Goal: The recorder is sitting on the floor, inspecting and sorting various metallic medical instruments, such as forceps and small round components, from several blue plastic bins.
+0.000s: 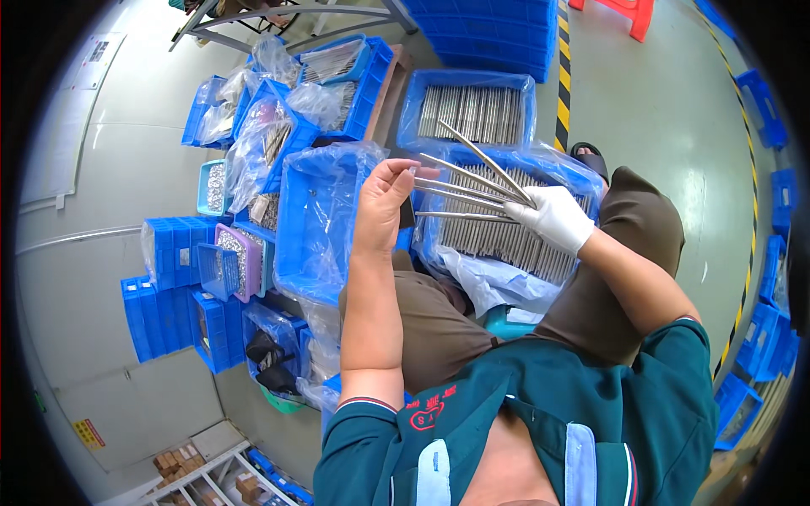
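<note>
My right hand (557, 218), in a white glove, is closed around one end of several slim metal rods (472, 180). They fan out up and to the left from it. My bare left hand (384, 202) is beside the free ends of the rods, thumb and fingers drawn together in a pinch. Whether a rod tip or some small piece sits between those fingertips, I cannot tell. Under the rods, a blue bin (429, 244) lined with clear plastic holds rows of similar metal rods (515, 244).
Beyond it stands another lined bin (407, 110) full of rods. To the left is a blue bin (291, 261) with plastic lining. Farther left are stacked blue crates (156, 316) and a purple tray (251, 270) of small metal parts. Tall blue crates (481, 42) rise at the back.
</note>
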A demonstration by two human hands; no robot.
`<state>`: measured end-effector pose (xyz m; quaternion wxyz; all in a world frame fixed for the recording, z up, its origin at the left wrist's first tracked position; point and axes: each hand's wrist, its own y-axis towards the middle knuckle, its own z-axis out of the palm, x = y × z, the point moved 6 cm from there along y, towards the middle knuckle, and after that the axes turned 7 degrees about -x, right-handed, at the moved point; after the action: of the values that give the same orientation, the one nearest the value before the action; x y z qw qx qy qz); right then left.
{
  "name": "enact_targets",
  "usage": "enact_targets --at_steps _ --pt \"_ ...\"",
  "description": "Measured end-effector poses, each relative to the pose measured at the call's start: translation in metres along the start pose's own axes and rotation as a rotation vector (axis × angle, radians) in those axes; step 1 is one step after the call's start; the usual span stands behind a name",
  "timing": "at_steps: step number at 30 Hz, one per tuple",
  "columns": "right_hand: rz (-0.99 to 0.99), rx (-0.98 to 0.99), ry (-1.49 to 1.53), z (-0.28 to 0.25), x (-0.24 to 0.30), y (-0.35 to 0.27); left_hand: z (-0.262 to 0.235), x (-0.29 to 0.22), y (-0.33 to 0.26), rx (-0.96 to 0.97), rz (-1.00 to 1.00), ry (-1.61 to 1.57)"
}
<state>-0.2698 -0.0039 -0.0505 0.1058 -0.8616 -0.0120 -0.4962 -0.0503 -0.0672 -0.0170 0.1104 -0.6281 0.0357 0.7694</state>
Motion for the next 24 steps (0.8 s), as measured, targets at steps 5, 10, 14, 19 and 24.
enact_targets --at_steps 5,10,14,19,24 --pt "-0.05 -0.001 0.026 0.003 0.001 -0.001 0.012 0.003 -0.006 0.111 -0.075 0.032" --pt "-0.058 0.012 -0.015 0.002 0.0 0.0 -0.001 -0.004 -0.007 0.035 -0.045 0.214" --pt "-0.007 0.06 -0.038 0.0 -0.009 0.0 -0.037 -0.032 -0.002 -0.183 0.116 0.218" --pt "-0.046 0.134 -0.029 0.013 -0.004 -0.003 -0.014 -0.011 0.0 -0.056 0.037 0.131" --pt "-0.067 0.122 -0.028 0.012 -0.002 -0.005 -0.009 -0.001 0.0 -0.008 -0.049 0.128"
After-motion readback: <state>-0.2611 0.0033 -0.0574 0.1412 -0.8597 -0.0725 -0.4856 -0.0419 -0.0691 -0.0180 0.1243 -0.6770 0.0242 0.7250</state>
